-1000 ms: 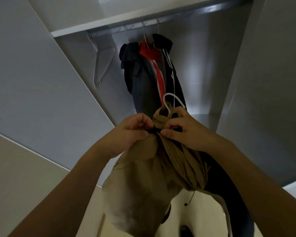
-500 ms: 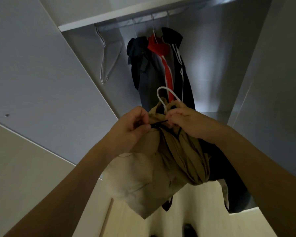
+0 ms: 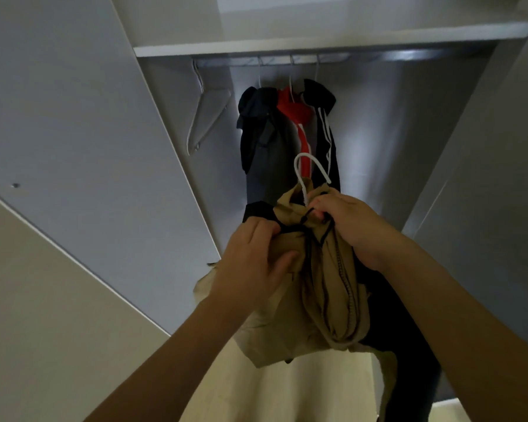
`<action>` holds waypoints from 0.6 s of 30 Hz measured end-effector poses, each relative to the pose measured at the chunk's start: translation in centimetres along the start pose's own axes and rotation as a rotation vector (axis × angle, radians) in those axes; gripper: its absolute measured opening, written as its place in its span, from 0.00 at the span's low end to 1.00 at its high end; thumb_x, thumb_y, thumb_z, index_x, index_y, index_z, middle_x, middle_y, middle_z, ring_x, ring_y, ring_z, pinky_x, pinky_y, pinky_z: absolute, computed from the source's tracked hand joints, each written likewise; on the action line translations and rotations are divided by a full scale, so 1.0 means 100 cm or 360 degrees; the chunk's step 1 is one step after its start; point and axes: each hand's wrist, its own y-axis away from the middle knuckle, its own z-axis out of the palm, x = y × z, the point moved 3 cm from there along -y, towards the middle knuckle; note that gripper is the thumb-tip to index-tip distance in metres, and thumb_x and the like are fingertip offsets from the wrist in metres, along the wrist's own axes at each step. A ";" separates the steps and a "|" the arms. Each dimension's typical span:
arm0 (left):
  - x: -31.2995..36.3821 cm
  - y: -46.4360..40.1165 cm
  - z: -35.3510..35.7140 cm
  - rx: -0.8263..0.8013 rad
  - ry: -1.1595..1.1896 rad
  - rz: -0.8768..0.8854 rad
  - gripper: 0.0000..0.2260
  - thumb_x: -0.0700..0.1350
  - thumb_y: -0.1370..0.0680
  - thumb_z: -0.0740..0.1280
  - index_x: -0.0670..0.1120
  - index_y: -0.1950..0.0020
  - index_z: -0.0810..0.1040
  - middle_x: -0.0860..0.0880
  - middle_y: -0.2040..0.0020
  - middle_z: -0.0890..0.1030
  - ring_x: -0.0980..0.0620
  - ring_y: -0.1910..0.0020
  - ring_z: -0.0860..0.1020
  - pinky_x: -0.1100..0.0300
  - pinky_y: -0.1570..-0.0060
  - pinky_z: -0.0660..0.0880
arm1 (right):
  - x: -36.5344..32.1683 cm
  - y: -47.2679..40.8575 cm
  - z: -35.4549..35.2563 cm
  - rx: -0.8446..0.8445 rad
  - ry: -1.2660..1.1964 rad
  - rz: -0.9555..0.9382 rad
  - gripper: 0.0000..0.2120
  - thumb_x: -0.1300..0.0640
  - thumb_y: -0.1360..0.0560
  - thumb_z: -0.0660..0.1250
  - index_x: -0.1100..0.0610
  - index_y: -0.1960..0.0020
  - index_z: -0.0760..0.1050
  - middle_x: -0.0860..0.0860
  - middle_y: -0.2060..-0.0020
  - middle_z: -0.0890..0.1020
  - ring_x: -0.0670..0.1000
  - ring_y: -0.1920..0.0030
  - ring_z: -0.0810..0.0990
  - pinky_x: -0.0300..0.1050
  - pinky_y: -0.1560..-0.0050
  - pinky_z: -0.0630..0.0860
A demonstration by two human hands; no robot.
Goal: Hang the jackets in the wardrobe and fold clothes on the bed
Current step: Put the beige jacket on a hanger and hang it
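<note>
Head view: left hand [image 3: 253, 260] grips bunched collar fabric of the tan jacket [image 3: 323, 284]; right hand [image 3: 348, 226] pinches the neck beside the white hanger hook [image 3: 310, 175], which pokes up just above both hands. Jacket hangs below them, in front of the wardrobe. Step in hand: settling jacket on hanger. Next likely needs lifting the hook to the rail [image 3: 378, 57], above and beyond the hands, right of the hung jackets [image 3: 287, 126].

Above me a white shelf [image 3: 317, 41] runs across, w/ a metal rail [image 3: 378, 56] just under it. To my left, a grey door panel [image 3: 73, 132] stands open; beside it a beige wall [image 3: 43, 300]. Pale floor [image 3: 287, 391] below.
</note>
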 end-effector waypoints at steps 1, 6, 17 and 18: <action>0.000 -0.001 0.002 -0.0034 -0.0017 0.0048 0.12 0.50 0.22 0.67 0.44 0.42 0.76 0.49 0.48 0.75 0.54 0.52 0.71 0.62 0.50 0.70 | -0.001 -0.001 0.000 -0.0007 -0.0013 0.0016 0.07 0.55 0.24 0.63 0.49 0.60 0.76 0.51 0.62 0.77 0.51 0.59 0.76 0.45 0.55 0.72; -0.003 -0.002 0.007 -0.0209 -0.0211 0.0018 0.10 0.43 0.20 0.63 0.42 0.40 0.73 0.43 0.42 0.74 0.46 0.44 0.73 0.54 0.45 0.71 | -0.003 -0.002 0.005 0.0014 0.0212 -0.0091 0.10 0.52 0.23 0.65 0.56 0.60 0.76 0.45 0.52 0.74 0.48 0.53 0.76 0.42 0.52 0.74; -0.006 -0.003 -0.056 -0.0255 -0.0226 0.0247 0.04 0.44 0.21 0.66 0.46 0.55 0.74 0.51 0.59 0.75 0.56 0.65 0.71 0.67 0.65 0.65 | 0.003 -0.013 -0.002 -0.0009 0.0501 -0.0218 0.13 0.55 0.22 0.65 0.56 0.65 0.75 0.44 0.52 0.68 0.42 0.55 0.72 0.34 0.55 0.66; -0.010 -0.007 -0.055 -0.0312 -0.0170 0.0129 0.05 0.49 0.20 0.64 0.48 0.53 0.73 0.53 0.57 0.73 0.56 0.62 0.71 0.64 0.62 0.66 | 0.002 -0.013 0.003 -0.0057 0.0477 -0.0218 0.14 0.54 0.21 0.64 0.54 0.65 0.75 0.43 0.52 0.68 0.43 0.54 0.72 0.35 0.54 0.67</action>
